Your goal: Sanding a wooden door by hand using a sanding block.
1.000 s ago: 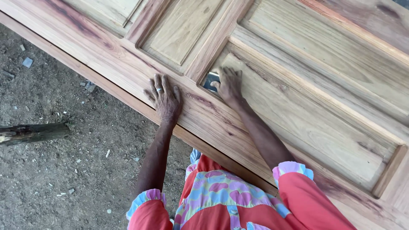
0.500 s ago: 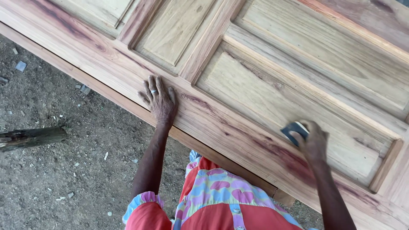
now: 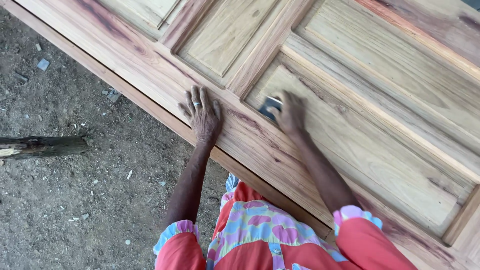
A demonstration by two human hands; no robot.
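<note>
Nearest you, your left hand (image 3: 202, 116) lies flat on the near rail of the wooden door (image 3: 350, 130), its fingers (image 3: 192, 100) spread and gripping nothing; it only steadies the work. Just beyond that rail, your right hand (image 3: 290, 112) presses a small dark sanding block (image 3: 270, 106) against the near-left corner of the recessed panel (image 3: 370, 150). Those fingers are curled down over the block, though motion blur hides exactly how tightly.

The block looks light, stiff and easy to palm; take it from above, fingertips over its far edge, so it sits flat. The door itself reads as heavy, rigid solid timber, not fragile but easily scratched, and best held by its outer rail.

Its long axis runs diagonally, from upper left to lower right of the block. Left of the door lies bare dirt ground (image 3: 60, 200) with a dark log (image 3: 42, 146).
</note>
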